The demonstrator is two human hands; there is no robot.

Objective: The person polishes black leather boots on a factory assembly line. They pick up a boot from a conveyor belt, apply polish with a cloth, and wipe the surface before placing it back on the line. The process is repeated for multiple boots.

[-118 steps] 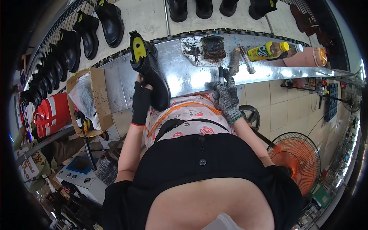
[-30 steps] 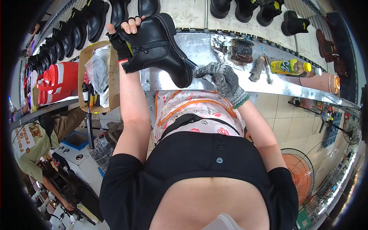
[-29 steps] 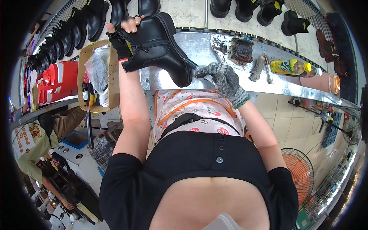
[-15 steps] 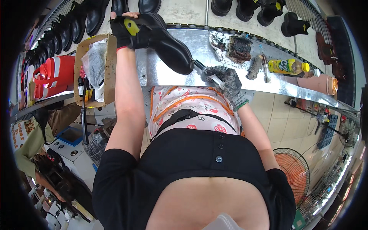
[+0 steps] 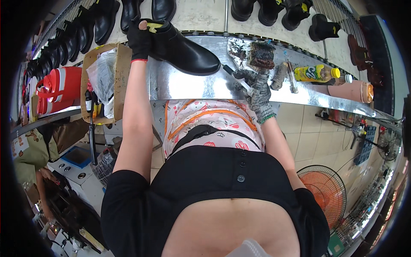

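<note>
My left hand [image 5: 139, 42], in a black glove with bare fingertips, grips a glossy black ankle boot [image 5: 186, 55] at its top opening, where a yellow patch shows. The boot is held over the metal bench edge [image 5: 184, 88], toe to the right. My right hand [image 5: 259, 92] wears a grey knitted glove and closes round a slim pen-shaped tool [image 5: 245, 85]. The tool's dark end lies close to the boot's toe; whether they touch I cannot tell. Beyond the right hand, a black-stained block [image 5: 262, 55] rests on a smeared whitish sheet [image 5: 236, 48].
A rolled grey cloth [image 5: 280, 77], a thin clear tube [image 5: 292, 77] and a yellow-labelled bottle [image 5: 314, 73] lie right. Left stand a cardboard box [image 5: 122, 81] and a red cooler [image 5: 64, 85]. Other boots [image 5: 269, 10] line the conveyor. A co-worker's arm [image 5: 43, 184] shows at lower left.
The boot has been rolled and levelled, so its toe points more to the right and its sole edge faces me. My right hand has shifted slightly with the tool.
</note>
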